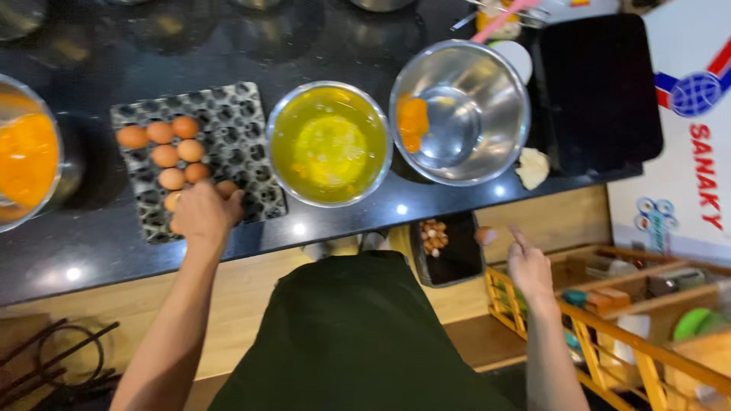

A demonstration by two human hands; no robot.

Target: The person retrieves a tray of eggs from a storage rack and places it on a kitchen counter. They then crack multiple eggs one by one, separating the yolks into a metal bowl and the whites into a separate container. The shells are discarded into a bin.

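Seven or so brown eggs remain on the grey tray; the left hand closes over one at its 6 o'clock edge. The right hand, fingers loose, hangs beside an eggshell above the shell bin. Egg-white bowl sits well filled.

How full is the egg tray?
Mostly empty. The tray holds about eight brown eggs, all in its left part; the other cups show bare. The left hand rests on the nearest eggs.
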